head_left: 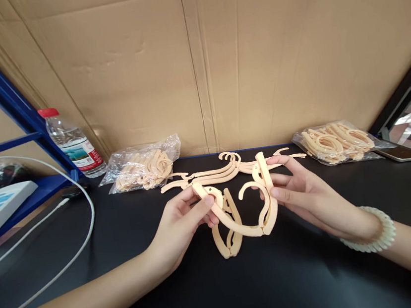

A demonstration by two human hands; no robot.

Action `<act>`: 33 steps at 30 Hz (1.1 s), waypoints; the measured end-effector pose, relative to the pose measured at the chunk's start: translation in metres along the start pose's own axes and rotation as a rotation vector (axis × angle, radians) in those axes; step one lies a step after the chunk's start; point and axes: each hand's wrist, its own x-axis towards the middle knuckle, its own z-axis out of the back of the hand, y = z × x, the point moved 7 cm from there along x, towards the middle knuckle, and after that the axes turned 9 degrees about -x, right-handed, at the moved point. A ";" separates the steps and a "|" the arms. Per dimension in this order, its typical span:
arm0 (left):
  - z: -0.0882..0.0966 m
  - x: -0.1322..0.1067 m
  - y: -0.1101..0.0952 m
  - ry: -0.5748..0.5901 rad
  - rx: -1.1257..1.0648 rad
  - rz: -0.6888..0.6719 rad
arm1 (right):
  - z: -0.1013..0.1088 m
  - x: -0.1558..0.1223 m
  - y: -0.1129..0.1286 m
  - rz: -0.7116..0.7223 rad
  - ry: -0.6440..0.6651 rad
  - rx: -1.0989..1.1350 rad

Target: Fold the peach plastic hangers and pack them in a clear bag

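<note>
A beige plastic folding hanger [242,222] is held above the black table [222,292] by both hands. My left hand [182,222] pinches its left arm near the end. My right hand [300,190] grips the right arm and the hook part. Under the held hanger lies a folded beige hanger piece [228,243]. Behind the hands, several unfolded hangers [215,173] lie in a pile on the table.
Two clear bags of beige hanger parts sit at the back, one left [143,166] and one right [335,142]. A water bottle [73,143] stands by a blue rack [16,112]. A white cable [71,250] loops on the left. Cardboard [194,60] walls the back. A phone [400,152] lies far right.
</note>
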 end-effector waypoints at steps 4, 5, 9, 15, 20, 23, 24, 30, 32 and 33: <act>-0.007 -0.003 0.005 0.035 0.020 0.042 | -0.016 -0.005 0.004 0.089 0.133 -0.176; -0.009 -0.004 0.006 0.051 0.031 0.051 | -0.020 -0.006 0.004 0.094 0.158 -0.228; -0.019 -0.011 0.008 0.155 0.094 0.083 | -0.030 -0.013 0.000 0.104 0.210 -0.403; -0.020 -0.011 0.009 0.161 0.126 0.077 | -0.030 -0.016 0.002 0.136 0.165 -0.498; -0.019 -0.008 0.010 0.140 0.195 0.046 | -0.029 -0.015 0.001 0.091 0.100 -0.472; -0.024 -0.011 0.011 0.179 0.257 0.035 | -0.030 -0.017 0.000 0.081 0.074 -0.456; -0.025 -0.012 0.012 0.190 0.274 0.039 | -0.031 -0.017 0.000 0.093 0.072 -0.463; -0.028 -0.014 0.014 0.189 0.311 0.066 | -0.038 -0.023 0.012 0.264 0.132 -0.684; -0.027 -0.013 0.013 0.179 0.306 0.067 | -0.039 -0.024 0.015 0.303 0.152 -0.733; -0.026 -0.012 0.012 0.176 0.301 0.068 | -0.040 -0.024 0.016 0.316 0.163 -0.741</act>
